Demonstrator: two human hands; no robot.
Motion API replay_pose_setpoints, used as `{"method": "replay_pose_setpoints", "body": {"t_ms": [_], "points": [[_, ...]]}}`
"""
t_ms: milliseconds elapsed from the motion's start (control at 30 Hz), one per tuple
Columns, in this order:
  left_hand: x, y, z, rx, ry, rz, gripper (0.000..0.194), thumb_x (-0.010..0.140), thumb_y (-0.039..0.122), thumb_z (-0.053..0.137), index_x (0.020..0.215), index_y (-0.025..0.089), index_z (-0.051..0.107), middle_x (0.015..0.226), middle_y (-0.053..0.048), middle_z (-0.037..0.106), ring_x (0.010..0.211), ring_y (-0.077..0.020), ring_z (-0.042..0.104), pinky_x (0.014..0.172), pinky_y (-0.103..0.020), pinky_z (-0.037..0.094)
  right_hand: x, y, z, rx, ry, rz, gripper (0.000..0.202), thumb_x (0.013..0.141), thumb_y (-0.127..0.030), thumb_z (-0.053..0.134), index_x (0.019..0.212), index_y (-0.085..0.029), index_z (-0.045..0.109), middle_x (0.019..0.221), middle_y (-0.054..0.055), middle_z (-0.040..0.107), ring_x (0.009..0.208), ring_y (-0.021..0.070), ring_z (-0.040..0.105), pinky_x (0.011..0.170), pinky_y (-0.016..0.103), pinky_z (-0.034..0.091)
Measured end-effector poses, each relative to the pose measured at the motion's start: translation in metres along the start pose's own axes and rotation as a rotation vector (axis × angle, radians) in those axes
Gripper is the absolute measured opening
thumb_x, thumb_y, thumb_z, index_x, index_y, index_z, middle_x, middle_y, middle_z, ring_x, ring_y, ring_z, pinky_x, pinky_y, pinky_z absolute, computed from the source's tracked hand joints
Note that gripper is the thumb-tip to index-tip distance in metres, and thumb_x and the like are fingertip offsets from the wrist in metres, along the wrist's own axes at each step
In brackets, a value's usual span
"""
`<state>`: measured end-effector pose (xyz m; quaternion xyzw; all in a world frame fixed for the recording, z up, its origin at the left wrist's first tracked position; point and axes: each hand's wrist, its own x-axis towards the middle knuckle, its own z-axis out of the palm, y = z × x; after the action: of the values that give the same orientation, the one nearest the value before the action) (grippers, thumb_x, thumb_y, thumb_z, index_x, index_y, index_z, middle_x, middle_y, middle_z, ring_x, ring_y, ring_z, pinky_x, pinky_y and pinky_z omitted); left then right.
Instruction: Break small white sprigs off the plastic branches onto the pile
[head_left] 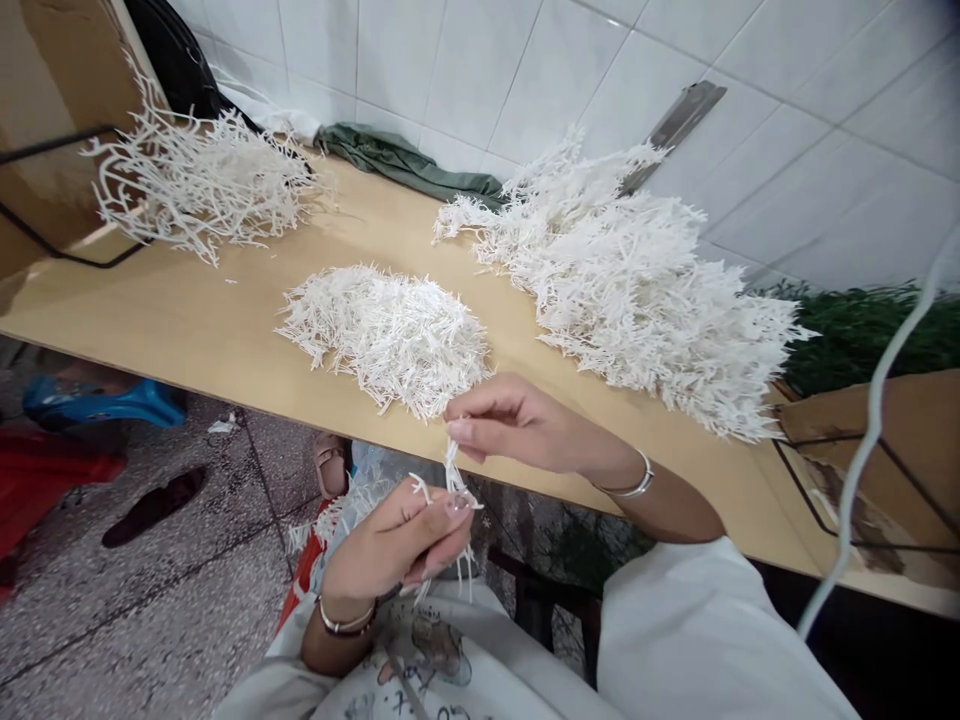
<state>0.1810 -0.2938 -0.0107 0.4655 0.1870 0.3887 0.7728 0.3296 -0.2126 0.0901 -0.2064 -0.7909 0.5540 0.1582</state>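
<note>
white sprigs, tan table

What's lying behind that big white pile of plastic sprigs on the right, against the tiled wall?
Behind the big white pile a grey metal bar leans on the tiled wall, and a green cloth lies left. The bar's lower end is covered.
</note>
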Motion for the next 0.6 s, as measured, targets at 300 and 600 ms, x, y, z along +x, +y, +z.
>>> {"method": "replay_pose_setpoints", "body": {"t_ms": [300,600], "points": [[-0.019,0.011,0.023,0.137,-0.327,0.222,0.049,0.096,0.041,0.034,0.052,0.019,0.038,0.037,0.003,0.035,0.029,-0.0054,0.028,0.035,-0.022,0.024,0.008,0.014,-0.049,0.005,0.792,-0.097,0.049,0.089,-0.047,0.053,0.055,-0.02,0.03,0.052,-0.007,0.021,0.045,0.0062,0.018,0.044,0.025,0.018],[-0.006,0.008,0.007,0.205,-0.206,0.176,0.056,0.097,0.043,0.034,0.05,0.015,0.043,0.035,0.002,0.034,0.031,-0.0039,0.033,0.036,-0.018,0.024,0.019,0.063,-0.062,-0.624,0.585,0.233,0.056,0.092,-0.043,0.049,0.053,-0.02,0.016,0.051,-0.007,0.013,0.049,0.0071,0.014,0.052,0.028,0.015]]}}
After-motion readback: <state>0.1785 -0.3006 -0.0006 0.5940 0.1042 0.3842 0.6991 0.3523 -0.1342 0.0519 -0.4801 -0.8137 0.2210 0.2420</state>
